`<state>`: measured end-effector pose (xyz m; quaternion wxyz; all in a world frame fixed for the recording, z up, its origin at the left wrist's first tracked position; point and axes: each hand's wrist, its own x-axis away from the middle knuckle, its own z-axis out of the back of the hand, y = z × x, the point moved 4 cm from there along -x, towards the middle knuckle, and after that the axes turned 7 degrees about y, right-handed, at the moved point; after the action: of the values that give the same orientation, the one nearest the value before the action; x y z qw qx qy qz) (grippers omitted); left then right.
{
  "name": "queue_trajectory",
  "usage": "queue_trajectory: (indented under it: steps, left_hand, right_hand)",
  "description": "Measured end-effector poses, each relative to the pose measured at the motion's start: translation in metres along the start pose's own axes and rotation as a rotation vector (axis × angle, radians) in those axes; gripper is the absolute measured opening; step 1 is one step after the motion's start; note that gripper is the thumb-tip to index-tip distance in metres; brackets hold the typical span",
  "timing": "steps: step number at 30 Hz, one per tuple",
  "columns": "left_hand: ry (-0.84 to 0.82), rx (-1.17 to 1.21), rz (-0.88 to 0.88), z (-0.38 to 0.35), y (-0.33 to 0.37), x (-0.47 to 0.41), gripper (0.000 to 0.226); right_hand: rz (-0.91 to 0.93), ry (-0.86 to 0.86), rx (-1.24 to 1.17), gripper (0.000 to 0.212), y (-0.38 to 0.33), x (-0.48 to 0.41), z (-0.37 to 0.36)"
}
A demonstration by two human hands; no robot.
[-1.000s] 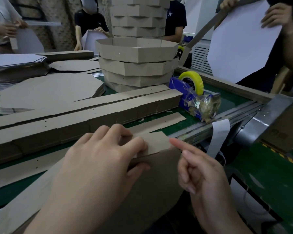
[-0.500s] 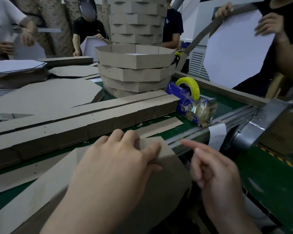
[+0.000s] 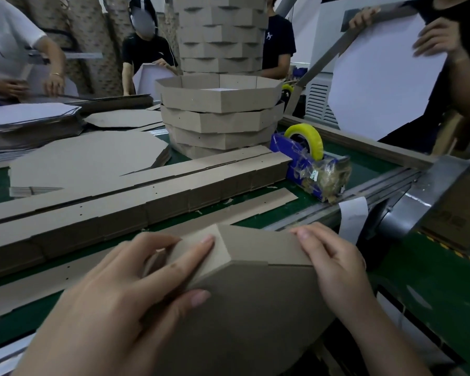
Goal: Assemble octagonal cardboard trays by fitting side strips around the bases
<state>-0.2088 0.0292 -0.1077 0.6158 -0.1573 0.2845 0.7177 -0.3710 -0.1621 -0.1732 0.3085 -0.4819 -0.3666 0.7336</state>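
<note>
A brown octagonal cardboard base point(image 3: 244, 316) tilts toward me at the table's near edge. A scored side strip point(image 3: 253, 246) is folded over its upper edges. My left hand point(image 3: 125, 297) grips the strip's left segment, fingers on top and thumb on the base's face. My right hand point(image 3: 334, 270) holds the strip's right segment at the base's corner, fingers curled over its edge. The strip's remaining length trails left along the table behind my left hand.
Long stacks of side strips point(image 3: 136, 196) lie across the green table. Behind them stand finished trays point(image 3: 220, 109), flat bases point(image 3: 87, 158) and a blue tape dispenser point(image 3: 310, 161) with yellow roll. A metal rail point(image 3: 364, 196) edges the table at right. Other people work around the table.
The strip has been bent round the base's top corner. My right hand moved from hovering with a pointed finger onto the strip's right segment. My left hand shifted down the left segment.
</note>
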Motion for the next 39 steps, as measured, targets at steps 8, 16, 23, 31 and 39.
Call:
queue_trajectory:
  steps: [8, 16, 23, 31, 39]
  left_hand:
    - [-0.114, -0.144, -0.192, -0.013, 0.025, -0.034, 0.035]
    - [-0.135, -0.162, -0.196, -0.033, 0.029, -0.044, 0.038]
    - [-0.056, -0.115, -0.186, -0.032, 0.021, -0.043, 0.036]
    - [-0.052, -0.111, -0.194, -0.034, 0.022, -0.046, 0.036]
    - [-0.049, -0.107, -0.17, -0.035, 0.021, -0.046, 0.036]
  right_hand:
    - [0.11, -0.058, 0.07, 0.047, -0.018, 0.003, -0.029]
    - [-0.101, -0.283, -0.072, 0.036, -0.006, -0.002, -0.025]
    - [-0.195, 0.145, -0.109, 0.019, 0.025, -0.07, 0.02]
    - [-0.391, 0.147, 0.398, 0.021, 0.092, -0.216, 0.077]
    - [-0.703, 0.096, 0.038, 0.01, 0.109, -0.223, 0.086]
